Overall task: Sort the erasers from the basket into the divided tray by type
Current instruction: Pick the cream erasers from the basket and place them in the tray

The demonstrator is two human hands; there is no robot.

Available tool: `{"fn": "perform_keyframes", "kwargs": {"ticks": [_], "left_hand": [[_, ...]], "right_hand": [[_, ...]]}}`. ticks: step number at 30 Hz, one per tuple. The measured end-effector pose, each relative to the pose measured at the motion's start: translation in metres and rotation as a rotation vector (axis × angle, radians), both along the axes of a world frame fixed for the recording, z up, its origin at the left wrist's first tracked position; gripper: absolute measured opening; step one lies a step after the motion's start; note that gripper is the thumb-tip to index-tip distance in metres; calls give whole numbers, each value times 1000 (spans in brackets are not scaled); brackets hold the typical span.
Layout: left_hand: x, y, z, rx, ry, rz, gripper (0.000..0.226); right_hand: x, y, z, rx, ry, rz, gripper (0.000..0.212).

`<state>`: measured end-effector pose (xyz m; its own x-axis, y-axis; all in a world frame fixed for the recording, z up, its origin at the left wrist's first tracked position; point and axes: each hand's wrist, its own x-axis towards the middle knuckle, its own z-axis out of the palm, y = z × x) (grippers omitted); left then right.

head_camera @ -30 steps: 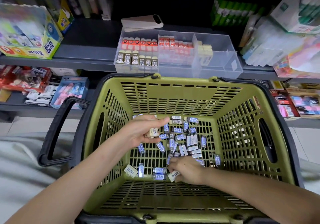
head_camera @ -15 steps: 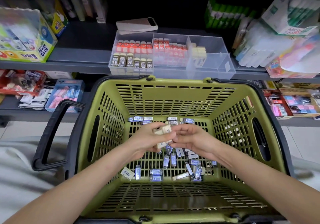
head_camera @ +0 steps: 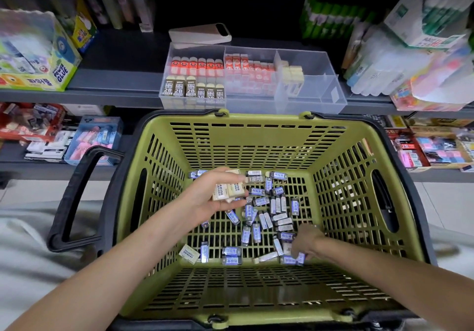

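Note:
A green basket (head_camera: 359, 166) holds several small erasers in blue-and-grey sleeves (head_camera: 259, 218) scattered over its floor. My left hand (head_camera: 213, 194) hovers over the far left of the pile and grips a few cream erasers (head_camera: 229, 189). My right hand (head_camera: 305, 241) is down at the near right of the pile, its fingers on a blue-sleeved eraser (head_camera: 298, 259); whether it grips that eraser I cannot tell. One cream eraser (head_camera: 189, 253) lies alone at the near left. The clear divided tray (head_camera: 331, 94) stands on the shelf behind the basket, with orange, brown 2B and cream erasers in separate compartments.
A black basket handle (head_camera: 77, 197) sticks out to the left. A white case (head_camera: 200, 34) lies behind the tray. Boxes of glue (head_camera: 38, 56) and other stationery (head_camera: 410, 56) crowd the shelf on both sides. The tray's right compartments (head_camera: 307, 58) hold little.
My right hand has left my left hand and dropped to the near right of the pile. My left hand now holds more cream erasers and has stayed over the pile.

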<state>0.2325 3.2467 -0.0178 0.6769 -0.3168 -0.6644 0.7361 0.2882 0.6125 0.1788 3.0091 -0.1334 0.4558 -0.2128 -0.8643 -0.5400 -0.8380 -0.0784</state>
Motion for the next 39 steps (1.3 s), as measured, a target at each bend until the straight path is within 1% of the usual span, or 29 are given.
{"fn": "perform_keyframes", "kwargs": {"ticks": [2,3,5,6,7,8,9,10,11,13,14,15,17,19,21,24,26,29,31,32,34,35,36,37,38,39], "left_hand": [[1,1,2,-33,-18,-4,32],[1,2,4,-46,-36,-17,30],[1,3,6,-44,-84,-56,32],[1,4,6,-16,-110,-73,32],[1,6,6,33,-129,-85,28],[1,7,6,97,-138,-91,23],[0,9,5,165,-134,-97,18],[0,11,5,222,-122,-107,13],[0,13,6,261,-110,-121,12],[-1,19,11,282,-116,-170,27],[-2,23,15,276,-132,-198,34],[-3,27,20,268,-150,-219,40],[-4,40,28,263,-186,-220,48],[-6,54,34,277,-235,-200,50],[-9,66,41,301,-286,-204,45],[-13,81,48,368,-333,-197,35],[-16,90,53,350,-339,-207,37],[-20,93,58,256,-322,-312,54],[-23,91,58,231,-315,-328,53],[-24,92,57,212,-299,-300,48],[-25,97,56,160,-254,-214,39],[-25,101,56,127,-239,-174,38],[-25,104,55,101,-233,-140,40],[-25,108,55,95,-238,-112,39],[-24,110,56,98,-249,-89,35],[-24,112,56,102,-262,-68,30]], "right_hand": [[-3,3,-1,13,9,-6,31],[-2,4,1,30,11,7,27],[1,9,9,43,2,114,15],[5,11,16,23,-18,200,17],[11,14,25,0,-81,281,14],[17,17,35,3,-183,323,10],[24,20,46,55,-297,299,10],[31,25,58,171,-387,218,11],[36,32,71,353,-430,84,13],[45,49,97,773,-384,-190,19],[48,58,106,932,-353,-283,22],[51,66,114,1038,-333,-346,25],[56,80,122,1140,-328,-389,26],[59,91,124,1196,-315,-381,27],[61,101,126,1253,-299,-349,27],[65,110,130,1335,-324,-260,23],[70,114,137,1396,-335,-200,23],[72,128,146,1406,-381,-34,28],[72,138,147,1421,-410,-14,33],[73,139,146,1459,-389,-46,33],[76,138,139,1532,-282,-182,29],[77,137,130,1500,-242,-225,25],[74,138,117,1381,-234,-187,19],[69,141,102,1175,-265,-30,14],[61,146,83,931,-303,205,12],[52,154,63,720,-318,430,19]]}}
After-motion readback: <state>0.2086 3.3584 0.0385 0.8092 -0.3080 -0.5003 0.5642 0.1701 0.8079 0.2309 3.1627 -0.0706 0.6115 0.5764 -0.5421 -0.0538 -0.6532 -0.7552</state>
